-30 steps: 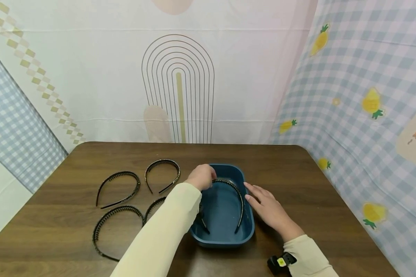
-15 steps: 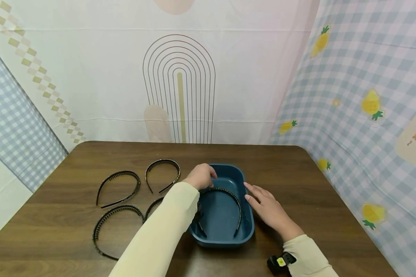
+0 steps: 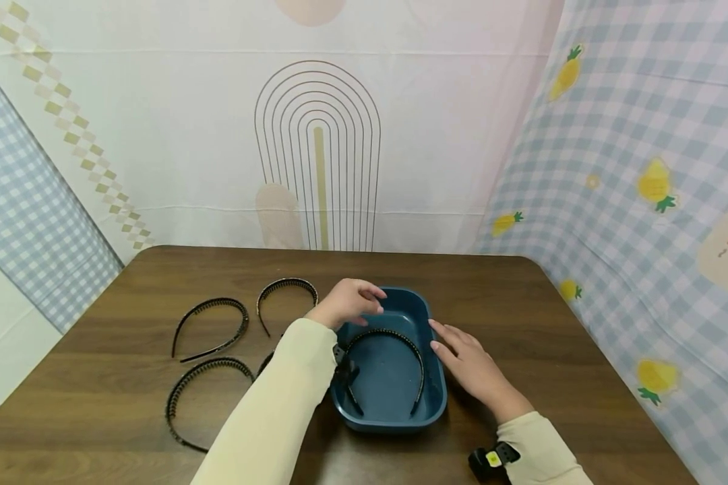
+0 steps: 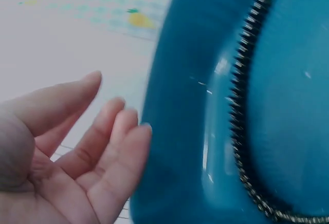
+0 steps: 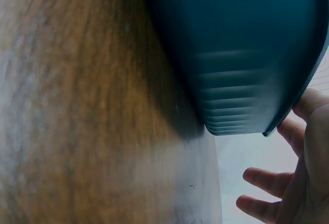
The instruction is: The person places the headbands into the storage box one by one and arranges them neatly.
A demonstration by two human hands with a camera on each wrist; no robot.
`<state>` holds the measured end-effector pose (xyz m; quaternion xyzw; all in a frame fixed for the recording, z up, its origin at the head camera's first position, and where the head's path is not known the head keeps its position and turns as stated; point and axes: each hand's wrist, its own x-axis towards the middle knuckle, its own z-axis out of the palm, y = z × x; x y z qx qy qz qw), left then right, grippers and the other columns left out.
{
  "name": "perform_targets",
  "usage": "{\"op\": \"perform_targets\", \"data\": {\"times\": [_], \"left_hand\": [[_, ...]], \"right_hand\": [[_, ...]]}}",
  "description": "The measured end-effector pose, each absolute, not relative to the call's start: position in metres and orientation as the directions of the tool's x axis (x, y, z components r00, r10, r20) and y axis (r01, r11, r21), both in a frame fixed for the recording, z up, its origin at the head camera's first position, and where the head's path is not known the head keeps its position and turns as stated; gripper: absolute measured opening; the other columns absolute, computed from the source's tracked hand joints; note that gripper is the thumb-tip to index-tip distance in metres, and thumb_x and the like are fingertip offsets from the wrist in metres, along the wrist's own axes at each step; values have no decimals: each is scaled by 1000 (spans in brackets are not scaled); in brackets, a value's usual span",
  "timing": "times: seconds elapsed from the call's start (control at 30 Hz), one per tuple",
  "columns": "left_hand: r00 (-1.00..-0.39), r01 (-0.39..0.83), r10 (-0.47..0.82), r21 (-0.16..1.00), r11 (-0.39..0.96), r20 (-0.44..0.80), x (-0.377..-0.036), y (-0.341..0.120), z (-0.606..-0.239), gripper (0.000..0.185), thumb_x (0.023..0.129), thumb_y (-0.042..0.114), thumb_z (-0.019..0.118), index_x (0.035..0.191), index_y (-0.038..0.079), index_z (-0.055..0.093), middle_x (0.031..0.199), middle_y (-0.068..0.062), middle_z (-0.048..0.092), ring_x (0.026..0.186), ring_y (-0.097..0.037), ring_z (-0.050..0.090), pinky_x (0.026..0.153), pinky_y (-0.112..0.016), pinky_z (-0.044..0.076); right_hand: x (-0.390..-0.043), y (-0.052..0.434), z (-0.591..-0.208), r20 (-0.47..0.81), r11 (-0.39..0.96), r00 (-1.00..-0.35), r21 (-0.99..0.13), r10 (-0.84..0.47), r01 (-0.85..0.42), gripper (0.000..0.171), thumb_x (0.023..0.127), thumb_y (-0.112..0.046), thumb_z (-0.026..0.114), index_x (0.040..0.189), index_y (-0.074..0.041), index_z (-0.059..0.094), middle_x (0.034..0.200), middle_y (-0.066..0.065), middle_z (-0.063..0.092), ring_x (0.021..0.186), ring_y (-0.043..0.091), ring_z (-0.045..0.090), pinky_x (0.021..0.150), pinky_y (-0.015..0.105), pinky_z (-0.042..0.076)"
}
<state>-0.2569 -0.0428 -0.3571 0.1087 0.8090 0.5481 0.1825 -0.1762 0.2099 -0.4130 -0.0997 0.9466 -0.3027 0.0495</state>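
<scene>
A black toothed headband [image 3: 394, 357] [image 4: 247, 126] lies inside the blue plastic tub [image 3: 427, 411] [image 4: 185, 106] [image 5: 241, 54] at the middle of the brown table [image 3: 552, 323]. My left hand [image 3: 347, 302] [image 4: 77, 147] hovers over the tub's far left rim with fingers loosely spread and empty. My right hand [image 3: 464, 357] [image 5: 293, 183] rests flat against the tub's right outer wall, fingers straight.
Three black headbands lie on the table left of the tub: one at far left [image 3: 211, 327], one behind [image 3: 286, 296], one near the front [image 3: 200, 391]. A fourth is partly hidden by my left sleeve [image 3: 279, 411]. Patterned cloth walls enclose the back and right.
My left hand let go of the headband, which dropped to the tub's floor. The hand lifted and opened toward the far rim. My right hand stayed in place.
</scene>
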Motion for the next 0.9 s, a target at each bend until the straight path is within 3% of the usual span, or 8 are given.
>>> {"op": "perform_targets", "data": {"times": [0.27, 0.47, 0.9], "left_hand": [[-921, -70, 373, 990, 124, -112, -258, -56, -340, 35, 90, 0, 65, 125, 2, 62, 105, -11, 62, 98, -25, 62, 85, -44, 54], [-932, -36, 356, 994, 104, -70, -259, -74, -330, 35, 92, -1, 61, 126, 1, 60, 110, -13, 62, 111, -34, 58, 84, -40, 55], [-953, -19, 298, 990, 139, -60, -267, -113, -328, 39, 93, 1, 60, 132, -1, 54, 122, -21, 58, 115, -32, 57, 93, -48, 49]], "right_hand": [[-176, 211, -414, -31, 794, -976, -588, -215, -156, 63, 100, -56, 34, 153, -23, 30, 155, 19, 28, 140, 45, 22, 104, 70, 22], [-176, 211, -415, -28, 794, -976, -586, -217, -160, 63, 100, -57, 34, 153, -23, 30, 155, 19, 28, 140, 45, 22, 104, 70, 22], [-177, 211, -415, -28, 789, -975, -593, -219, -160, 63, 100, -56, 34, 153, -22, 30, 155, 20, 28, 140, 45, 22, 104, 71, 22]]}}
